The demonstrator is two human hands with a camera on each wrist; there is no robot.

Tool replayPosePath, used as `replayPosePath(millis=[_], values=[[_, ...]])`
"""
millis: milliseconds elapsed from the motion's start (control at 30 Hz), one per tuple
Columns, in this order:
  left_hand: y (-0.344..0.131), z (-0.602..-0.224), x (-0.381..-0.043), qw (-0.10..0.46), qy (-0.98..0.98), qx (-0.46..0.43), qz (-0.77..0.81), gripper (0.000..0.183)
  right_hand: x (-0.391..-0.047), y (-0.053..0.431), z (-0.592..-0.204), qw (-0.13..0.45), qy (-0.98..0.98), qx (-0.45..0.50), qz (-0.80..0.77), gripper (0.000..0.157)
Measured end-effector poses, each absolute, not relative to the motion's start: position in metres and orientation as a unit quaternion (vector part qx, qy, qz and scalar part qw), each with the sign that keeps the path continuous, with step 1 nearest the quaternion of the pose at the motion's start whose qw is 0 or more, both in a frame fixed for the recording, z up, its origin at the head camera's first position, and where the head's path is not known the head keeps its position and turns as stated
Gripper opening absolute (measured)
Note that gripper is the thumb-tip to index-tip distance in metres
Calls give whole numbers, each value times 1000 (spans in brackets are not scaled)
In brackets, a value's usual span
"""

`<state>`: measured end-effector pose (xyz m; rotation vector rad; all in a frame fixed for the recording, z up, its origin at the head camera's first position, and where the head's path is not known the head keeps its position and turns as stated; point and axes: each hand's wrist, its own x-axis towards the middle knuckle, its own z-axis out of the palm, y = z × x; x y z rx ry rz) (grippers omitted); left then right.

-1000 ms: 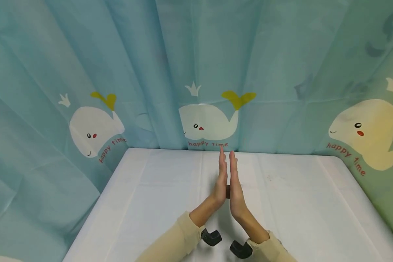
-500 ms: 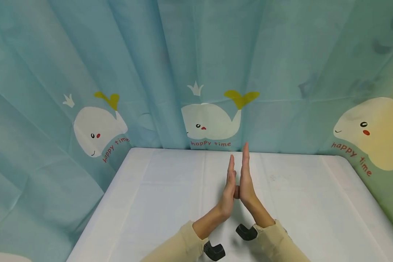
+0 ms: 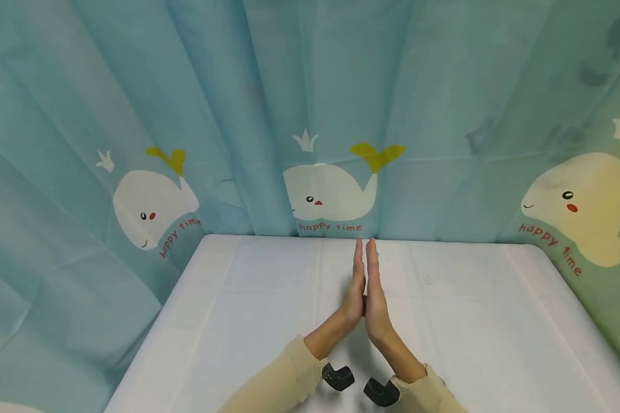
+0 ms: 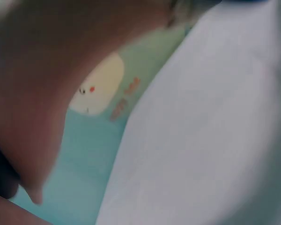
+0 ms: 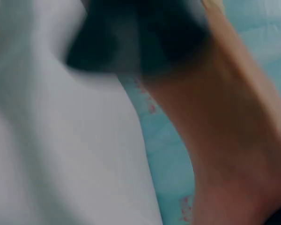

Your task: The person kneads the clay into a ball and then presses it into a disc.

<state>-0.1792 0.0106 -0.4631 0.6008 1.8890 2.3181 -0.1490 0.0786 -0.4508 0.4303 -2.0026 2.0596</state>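
Left hand (image 3: 354, 289) and right hand (image 3: 375, 295), fingers straight, press palm to palm above the white desk (image 3: 248, 321), apparently trapping a small dark object (image 3: 364, 305) between the palms, before a whale-print curtain (image 3: 330, 115)

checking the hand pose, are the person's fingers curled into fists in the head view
No, the left hand and right hand stand palm to palm with fingers straight, above the white table.
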Motion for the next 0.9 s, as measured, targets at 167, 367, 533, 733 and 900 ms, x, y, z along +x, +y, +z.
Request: replayPosePath(millis=[167,367,533,733,900], values=[[14,-455,-164,51,625,211,750,61,-171,92,-457,111,-679,112,717,53],[14,-450,-156,56,620,190,760,61,-177,95,-469,72,-655,88,747,54],[9,-456,-172,8,618,172,767,61,-159,80,-468,60,-657,113,743,55],[9,-461,-184,9,624,160,765,60,-145,75,-457,62,-648,108,752,55],[16,-450,-171,22,631,185,753,63,-160,86,-451,79,-628,79,770,54]])
